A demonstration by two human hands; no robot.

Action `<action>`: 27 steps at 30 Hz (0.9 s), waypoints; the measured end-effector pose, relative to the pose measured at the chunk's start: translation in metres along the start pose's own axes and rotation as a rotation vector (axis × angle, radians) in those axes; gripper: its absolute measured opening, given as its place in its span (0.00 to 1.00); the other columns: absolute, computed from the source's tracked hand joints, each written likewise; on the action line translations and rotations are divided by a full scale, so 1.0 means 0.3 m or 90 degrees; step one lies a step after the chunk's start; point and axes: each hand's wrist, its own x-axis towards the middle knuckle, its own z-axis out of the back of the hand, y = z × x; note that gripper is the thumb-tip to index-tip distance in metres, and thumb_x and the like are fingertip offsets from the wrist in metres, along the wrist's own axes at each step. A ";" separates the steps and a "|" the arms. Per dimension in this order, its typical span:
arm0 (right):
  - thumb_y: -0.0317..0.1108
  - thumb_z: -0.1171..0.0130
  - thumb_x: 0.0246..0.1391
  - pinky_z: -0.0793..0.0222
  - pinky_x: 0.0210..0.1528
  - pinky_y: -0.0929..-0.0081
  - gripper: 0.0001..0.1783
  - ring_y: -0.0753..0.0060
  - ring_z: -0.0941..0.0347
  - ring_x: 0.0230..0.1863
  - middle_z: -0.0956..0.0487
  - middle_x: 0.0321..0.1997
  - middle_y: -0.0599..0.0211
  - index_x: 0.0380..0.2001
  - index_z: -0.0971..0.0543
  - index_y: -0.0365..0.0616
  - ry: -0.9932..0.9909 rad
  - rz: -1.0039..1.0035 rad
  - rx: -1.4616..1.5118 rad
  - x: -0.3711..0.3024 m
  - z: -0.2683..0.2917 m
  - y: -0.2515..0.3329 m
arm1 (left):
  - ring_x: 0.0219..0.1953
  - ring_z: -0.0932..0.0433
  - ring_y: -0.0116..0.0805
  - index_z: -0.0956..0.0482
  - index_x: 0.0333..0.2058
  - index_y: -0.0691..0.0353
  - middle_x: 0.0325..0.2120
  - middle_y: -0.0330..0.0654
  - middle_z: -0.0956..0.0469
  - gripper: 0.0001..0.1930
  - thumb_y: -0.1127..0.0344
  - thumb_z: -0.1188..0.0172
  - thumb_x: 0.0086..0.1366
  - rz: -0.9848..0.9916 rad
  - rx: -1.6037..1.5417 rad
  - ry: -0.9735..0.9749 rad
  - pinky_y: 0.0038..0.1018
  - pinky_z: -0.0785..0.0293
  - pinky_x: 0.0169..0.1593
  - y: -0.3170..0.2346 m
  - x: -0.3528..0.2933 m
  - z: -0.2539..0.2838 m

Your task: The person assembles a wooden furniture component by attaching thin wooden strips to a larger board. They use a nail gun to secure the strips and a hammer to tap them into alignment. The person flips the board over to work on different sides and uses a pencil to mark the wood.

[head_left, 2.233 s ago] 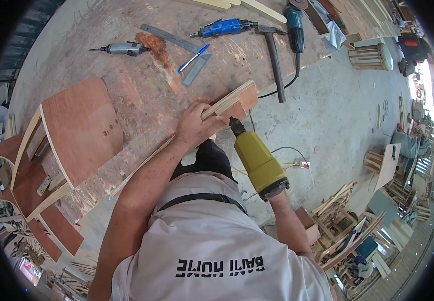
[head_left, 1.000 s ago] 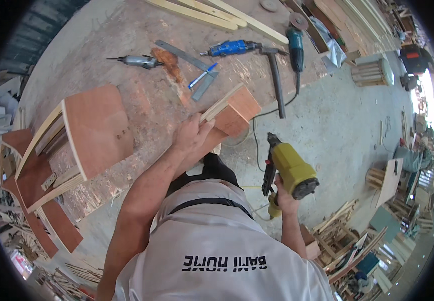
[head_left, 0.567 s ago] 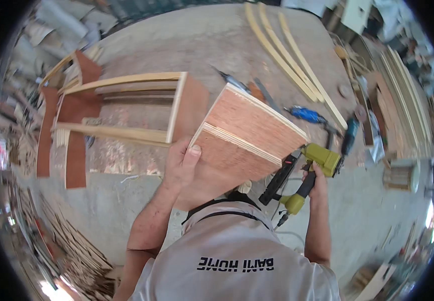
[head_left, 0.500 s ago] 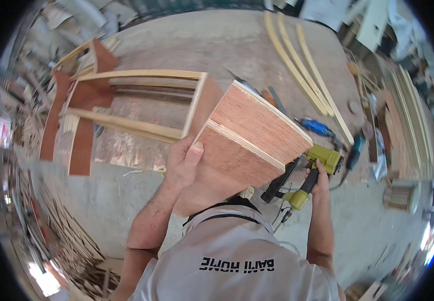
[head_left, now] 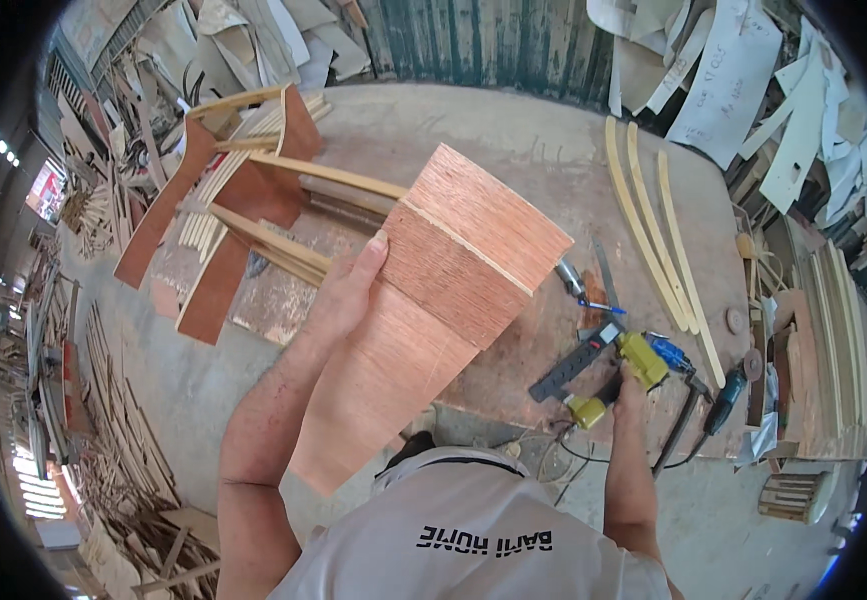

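Note:
My left hand grips the left edge of a reddish plywood assembly, thumb on its upper face. Held up at a slant in front of me, the assembly has a long tapering panel, with a pale strip of ply edge crossing near its upper end. My right hand is closed on the handle of a yellow-green nail gun. The gun's black magazine points left, low over the table's near edge and apart from the plywood. The fingers of my right hand are partly hidden.
Wooden frames with curved plywood sides lie on the left of the worktable. Three curved wood strips lie at the right, near a blue tool and a teal grinder. Offcuts are piled around the table.
The plywood assembly has turned, and its long tapering panel now shows toward me. The nail gun is lower in the picture, apart from the assembly. My view has tilted up toward the back wall.

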 end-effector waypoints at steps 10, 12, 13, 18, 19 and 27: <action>0.46 0.40 0.63 0.25 0.53 0.68 0.39 0.62 0.26 0.59 0.27 0.63 0.52 0.68 0.41 0.34 0.356 0.171 0.220 -0.564 -0.605 0.916 | 0.32 0.17 0.46 0.17 0.40 0.70 0.28 0.54 0.17 0.38 0.31 0.46 0.64 -0.142 0.310 0.322 0.38 0.23 0.40 -0.321 0.252 0.019; 0.39 0.38 0.62 0.26 0.54 0.69 0.35 0.65 0.26 0.59 0.26 0.61 0.52 0.67 0.37 0.35 0.345 0.241 0.157 -0.606 -0.666 1.088 | 0.25 0.19 0.47 0.18 0.35 0.70 0.22 0.51 0.19 0.38 0.30 0.42 0.61 -0.292 0.431 0.316 0.39 0.24 0.33 -0.415 0.265 0.019; 0.36 0.36 0.60 0.26 0.54 0.70 0.34 0.66 0.26 0.58 0.25 0.60 0.53 0.65 0.35 0.35 0.317 0.279 0.087 -0.598 -0.672 1.101 | 0.22 0.20 0.47 0.20 0.31 0.70 0.19 0.49 0.21 0.38 0.30 0.39 0.59 -0.423 0.468 0.275 0.39 0.26 0.29 -0.453 0.261 0.025; 0.31 0.27 0.51 0.24 0.50 0.73 0.30 0.74 0.21 0.46 0.18 0.47 0.58 0.55 0.27 0.35 0.235 0.315 -0.201 -0.543 -0.691 1.073 | 0.18 0.23 0.48 0.24 0.24 0.64 0.15 0.45 0.26 0.38 0.26 0.34 0.48 -0.735 0.501 0.133 0.37 0.27 0.22 -0.420 0.231 0.040; 0.31 0.27 0.51 0.23 0.49 0.73 0.29 0.75 0.20 0.44 0.17 0.46 0.59 0.55 0.26 0.35 0.237 0.291 -0.261 -0.536 -0.708 1.063 | 0.18 0.23 0.46 0.24 0.24 0.63 0.15 0.44 0.26 0.38 0.25 0.34 0.47 -0.735 0.505 0.114 0.36 0.27 0.22 -0.372 0.209 0.042; 0.27 0.30 0.52 0.22 0.48 0.71 0.23 0.66 0.17 0.43 0.17 0.44 0.58 0.50 0.25 0.36 0.090 0.677 -0.270 -0.489 -0.831 1.216 | 0.19 0.23 0.36 0.21 0.31 0.61 0.21 0.39 0.24 0.35 0.29 0.30 0.46 -0.873 0.507 -0.014 0.31 0.27 0.23 -0.527 0.233 0.161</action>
